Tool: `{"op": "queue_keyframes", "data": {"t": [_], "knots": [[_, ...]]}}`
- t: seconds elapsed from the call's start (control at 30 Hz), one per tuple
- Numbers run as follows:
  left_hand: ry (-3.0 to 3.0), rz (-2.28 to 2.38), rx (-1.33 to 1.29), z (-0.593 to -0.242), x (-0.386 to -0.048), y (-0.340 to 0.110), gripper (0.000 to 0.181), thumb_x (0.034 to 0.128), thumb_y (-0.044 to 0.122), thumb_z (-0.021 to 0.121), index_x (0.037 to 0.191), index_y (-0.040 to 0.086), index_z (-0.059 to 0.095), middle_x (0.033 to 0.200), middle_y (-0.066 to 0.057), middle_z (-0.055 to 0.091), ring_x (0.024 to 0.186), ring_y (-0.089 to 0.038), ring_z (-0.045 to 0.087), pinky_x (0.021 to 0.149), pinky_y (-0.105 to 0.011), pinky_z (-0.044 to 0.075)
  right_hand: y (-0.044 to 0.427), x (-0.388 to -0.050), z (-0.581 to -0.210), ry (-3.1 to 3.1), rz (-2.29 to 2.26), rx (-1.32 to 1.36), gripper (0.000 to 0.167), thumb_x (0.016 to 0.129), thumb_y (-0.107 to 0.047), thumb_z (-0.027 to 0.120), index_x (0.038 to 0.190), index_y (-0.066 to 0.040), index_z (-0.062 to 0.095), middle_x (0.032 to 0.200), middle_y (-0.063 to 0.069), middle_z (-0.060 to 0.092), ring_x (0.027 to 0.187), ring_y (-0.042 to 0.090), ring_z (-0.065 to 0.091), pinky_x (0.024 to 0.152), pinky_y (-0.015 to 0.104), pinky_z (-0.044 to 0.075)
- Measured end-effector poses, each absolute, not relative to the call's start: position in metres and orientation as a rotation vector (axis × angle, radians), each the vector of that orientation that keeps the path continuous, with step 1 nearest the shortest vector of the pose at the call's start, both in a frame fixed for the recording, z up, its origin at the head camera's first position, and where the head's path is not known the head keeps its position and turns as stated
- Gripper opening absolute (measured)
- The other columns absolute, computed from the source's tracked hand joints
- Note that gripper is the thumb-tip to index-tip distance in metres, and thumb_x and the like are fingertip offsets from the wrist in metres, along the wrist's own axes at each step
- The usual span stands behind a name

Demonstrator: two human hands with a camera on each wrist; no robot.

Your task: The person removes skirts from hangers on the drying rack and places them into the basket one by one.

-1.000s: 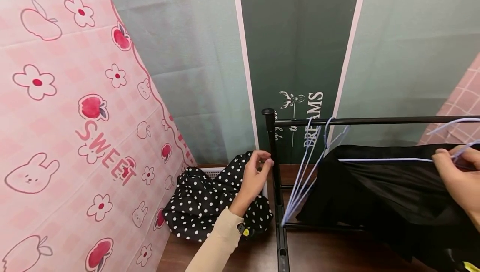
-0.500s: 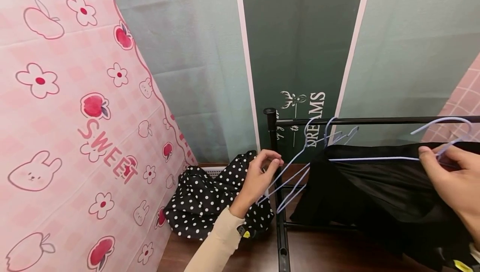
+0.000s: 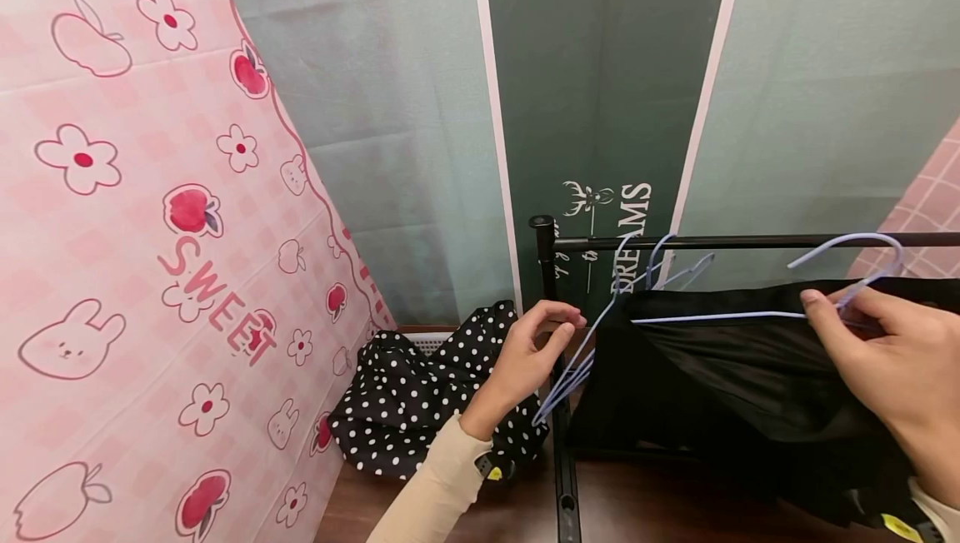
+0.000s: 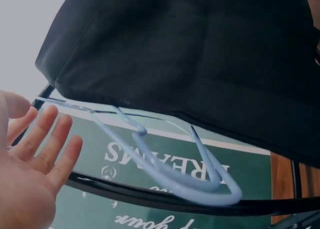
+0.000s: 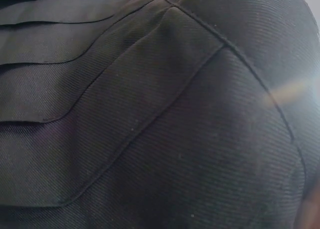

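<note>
My right hand (image 3: 892,351) pinches the neck of a light-blue clothes hanger (image 3: 712,317), just under its hook. From that hanger hangs a black pleated garment (image 3: 705,410), whose pleats (image 5: 150,114) fill the right wrist view. The hook looks to be in front of the rack's top rail (image 3: 757,242); whether it touches cannot be told. Beside the rack's end, my left hand (image 3: 525,356) has relaxed, slightly bent fingers and holds nothing. Its fingertips are close to bare blue hangers (image 4: 165,176) hooked on the rail; contact is unclear.
A black rack post (image 3: 566,493) stands between the hands. Left of it, black fabric with white dots (image 3: 420,401) lies over a white basket (image 3: 429,345) on the wooden floor (image 3: 615,501). A pink printed curtain (image 3: 135,276) hangs at left, a green one (image 3: 600,93) behind.
My right hand has moved left along the rail with the hanger and black garment. The bare hangers have swung, and my left hand has shifted slightly right toward them.
</note>
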State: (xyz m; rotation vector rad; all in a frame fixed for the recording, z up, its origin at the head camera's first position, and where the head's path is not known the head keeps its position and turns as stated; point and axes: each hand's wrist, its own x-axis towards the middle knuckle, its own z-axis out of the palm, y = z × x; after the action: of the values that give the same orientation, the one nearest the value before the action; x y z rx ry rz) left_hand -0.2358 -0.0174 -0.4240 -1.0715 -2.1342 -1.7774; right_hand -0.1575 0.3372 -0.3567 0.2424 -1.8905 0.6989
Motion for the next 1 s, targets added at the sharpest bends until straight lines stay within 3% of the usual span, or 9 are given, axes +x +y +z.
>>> {"op": "queue_keyframes", "data": {"t": [0.2, 0.3, 0.53, 0.83, 1.0], "knots": [[-2.165, -1.743, -1.101, -0.422, -0.235, -0.016, 0.027, 0.1107, 0.012, 0.058, 0.136, 0.006, 0.064, 0.128, -0.015, 0.071, 0.116, -0.029, 0.072, 0.102, -0.035, 0.059, 0.331, -0.158, -0.354, -1.871, 0.67, 0.299, 0.062, 0.096, -0.051, 0.07, 0.05, -0.014, 0.052, 0.051, -0.022, 0.038, 0.054, -0.019, 0.026, 0.058, 0.007, 0.02], [-2.184, -1.727, -1.112, -0.421, -0.234, -0.016, 0.029, 0.1108, 0.014, 0.059, 0.138, 0.007, 0.064, 0.131, -0.014, 0.069, 0.119, -0.025, 0.072, 0.101, -0.033, 0.059, 0.328, -0.158, -0.354, -1.858, 0.699, 0.335, 0.061, 0.096, -0.05, 0.072, 0.052, -0.011, 0.056, 0.051, -0.023, 0.041, 0.055, -0.019, 0.028, 0.059, 0.006, 0.021], [-2.22, -1.721, -1.093, -0.418, -0.23, -0.017, 0.033, 0.1102, 0.017, 0.06, 0.142, 0.009, 0.063, 0.135, -0.011, 0.066, 0.109, -0.015, 0.069, 0.084, -0.028, 0.061, 0.321, -0.161, -0.353, -1.863, 0.744, 0.383, 0.056, 0.097, -0.045, 0.077, 0.058, -0.008, 0.063, 0.063, -0.031, 0.052, 0.058, -0.018, 0.031, 0.059, 0.007, 0.023], [-2.18, -1.734, -1.082, -0.416, -0.228, -0.018, 0.034, 0.1071, 0.013, 0.066, 0.141, 0.009, 0.064, 0.134, -0.011, 0.066, 0.118, -0.017, 0.069, 0.098, -0.032, 0.06, 0.317, -0.161, -0.354, -1.892, 0.731, 0.378, 0.055, 0.097, -0.05, 0.076, 0.06, -0.011, 0.065, 0.066, -0.03, 0.054, 0.058, -0.017, 0.031, 0.058, 0.008, 0.023], [-2.166, -1.732, -1.038, -0.414, -0.227, -0.021, 0.035, 0.1055, 0.015, 0.069, 0.14, 0.011, 0.065, 0.13, -0.01, 0.067, 0.113, -0.011, 0.068, 0.094, -0.029, 0.06, 0.313, -0.162, -0.354, -1.906, 0.769, 0.392, 0.047, 0.096, -0.041, 0.081, 0.061, -0.013, 0.065, 0.069, -0.03, 0.058, 0.059, -0.016, 0.033, 0.057, 0.01, 0.024]]}}
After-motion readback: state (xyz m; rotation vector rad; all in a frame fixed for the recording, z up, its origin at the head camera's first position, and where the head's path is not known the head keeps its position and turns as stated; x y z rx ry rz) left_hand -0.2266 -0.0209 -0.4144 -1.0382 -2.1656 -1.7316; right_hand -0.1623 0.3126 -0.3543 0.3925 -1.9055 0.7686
